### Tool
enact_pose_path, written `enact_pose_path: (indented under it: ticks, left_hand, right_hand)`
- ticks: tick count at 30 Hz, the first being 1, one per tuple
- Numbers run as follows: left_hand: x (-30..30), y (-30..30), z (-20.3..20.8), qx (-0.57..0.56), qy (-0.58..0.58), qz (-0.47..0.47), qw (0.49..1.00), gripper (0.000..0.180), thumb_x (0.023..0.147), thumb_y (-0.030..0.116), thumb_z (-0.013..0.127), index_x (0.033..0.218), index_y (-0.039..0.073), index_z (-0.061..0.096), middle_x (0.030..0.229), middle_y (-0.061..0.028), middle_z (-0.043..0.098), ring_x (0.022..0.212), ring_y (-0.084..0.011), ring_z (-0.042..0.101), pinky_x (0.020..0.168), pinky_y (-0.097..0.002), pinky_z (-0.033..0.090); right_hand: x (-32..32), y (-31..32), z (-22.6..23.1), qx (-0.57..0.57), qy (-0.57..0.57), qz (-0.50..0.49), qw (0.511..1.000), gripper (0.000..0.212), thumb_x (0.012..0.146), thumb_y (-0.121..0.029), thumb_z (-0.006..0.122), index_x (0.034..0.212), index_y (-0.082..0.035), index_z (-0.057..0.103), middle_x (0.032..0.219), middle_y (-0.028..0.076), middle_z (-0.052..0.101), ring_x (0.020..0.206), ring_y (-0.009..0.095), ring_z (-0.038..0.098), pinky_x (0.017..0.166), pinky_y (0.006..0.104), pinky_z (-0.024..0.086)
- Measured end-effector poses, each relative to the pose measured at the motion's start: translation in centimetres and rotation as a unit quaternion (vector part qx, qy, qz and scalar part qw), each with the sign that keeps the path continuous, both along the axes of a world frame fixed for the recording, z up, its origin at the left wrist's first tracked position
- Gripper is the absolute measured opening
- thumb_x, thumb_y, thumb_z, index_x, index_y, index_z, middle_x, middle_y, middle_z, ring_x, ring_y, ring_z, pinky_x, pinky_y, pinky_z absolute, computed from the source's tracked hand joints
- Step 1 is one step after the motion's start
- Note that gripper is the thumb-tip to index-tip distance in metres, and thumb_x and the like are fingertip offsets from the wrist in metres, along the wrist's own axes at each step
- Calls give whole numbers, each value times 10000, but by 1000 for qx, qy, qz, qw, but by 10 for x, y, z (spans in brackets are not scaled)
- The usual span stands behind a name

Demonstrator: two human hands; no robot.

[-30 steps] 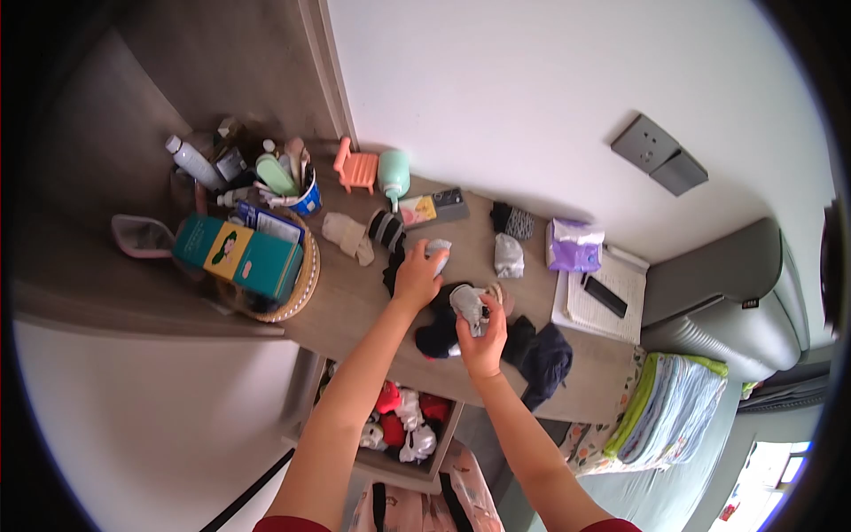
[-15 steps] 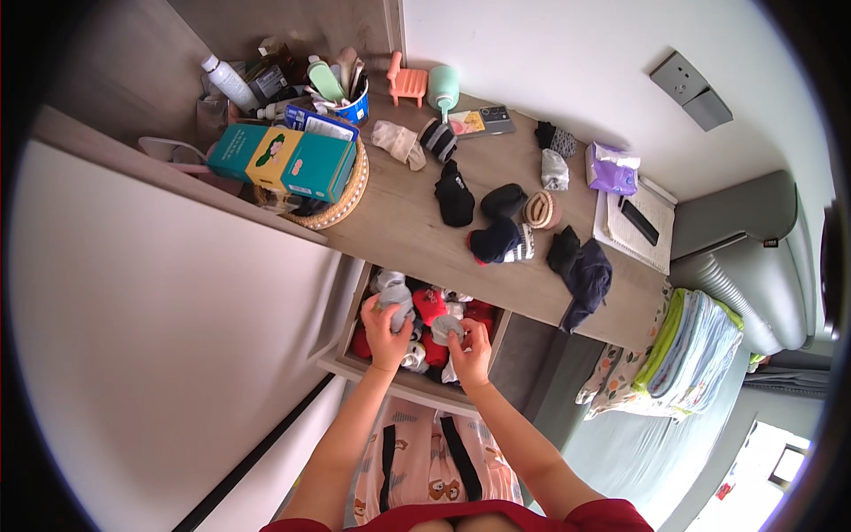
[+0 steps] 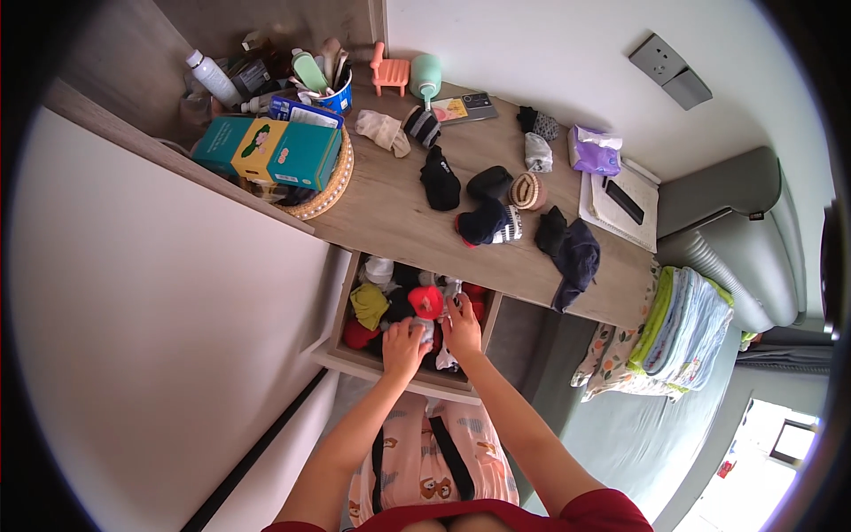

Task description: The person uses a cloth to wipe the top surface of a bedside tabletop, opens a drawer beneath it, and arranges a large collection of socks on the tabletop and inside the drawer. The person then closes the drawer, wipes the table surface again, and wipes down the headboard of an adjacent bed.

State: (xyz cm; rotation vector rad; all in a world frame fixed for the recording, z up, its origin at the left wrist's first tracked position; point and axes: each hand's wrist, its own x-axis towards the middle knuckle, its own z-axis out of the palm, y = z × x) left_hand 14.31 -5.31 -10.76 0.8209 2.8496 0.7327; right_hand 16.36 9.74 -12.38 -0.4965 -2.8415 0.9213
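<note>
1. In the head view, the left hand (image 3: 406,348) reaches into the drawer (image 3: 341,359), its fingers bent over a pale grey bundle (image 3: 425,329). The fingertips seem to touch it; I cannot tell whether they pinch it.
2. The right hand (image 3: 461,328) is in the same drawer, to the right of the left hand and apart from it. Its fingertips point down just beside a red bundle (image 3: 426,301); they are partly hidden among pale cloth, so I cannot tell whether they are pressed together on anything.
3. The pale grey bundle lies in the drawer between the two hands, nearer the front than the red bundle.
4. Toward the drawer's left side sit a yellow-green bundle (image 3: 368,306) and, behind it, a white bundle (image 3: 378,269).
5. On the tabletop (image 3: 381,217) above lie a black sock (image 3: 439,179), a brown striped roll (image 3: 527,191), a navy sock (image 3: 481,223) with a striped end, and a dark cloth (image 3: 578,257) hanging partly over the front edge.
6. At the back left, a teal box (image 3: 301,155) rests on a round basket (image 3: 330,197).
7. At the right, a purple pack (image 3: 596,151) is near a notebook (image 3: 603,213) bearing a black phone (image 3: 624,201).
</note>
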Motion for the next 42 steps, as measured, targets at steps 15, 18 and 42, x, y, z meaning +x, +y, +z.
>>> enact_pose_path:
  ticks: [15,18,42]
  left_hand:
    - [-118,116,98,251,95,-10,963,308,711,79,657,1003,99,563,1057,-135,531,931,-342,523,742,-422,453]
    - [-136,146,84,204,80,-28,975,349,695,54,649,1023,138,561,1149,-144,483,1009,-363,482,801,-439,439]
    - [-71,24,-2,23,120,28,992,383,716,67,579,1099,69,597,1174,-225,474,1019,-389,475,875,-448,408]
  right_hand:
    - [-67,95,90,76,162,-41,983,429,692,-7,571,1114,-79,559,1191,129,511,1037,355,505,847,415,443]
    - [-97,122,82,144,129,9,981,528,669,-11,595,1185,-92,515,1276,123,438,1087,359,468,889,421,422]
    - [38,14,9,162,17,-7,987,492,676,-17,575,1159,-107,559,1355,179,349,987,322,491,892,403,412]
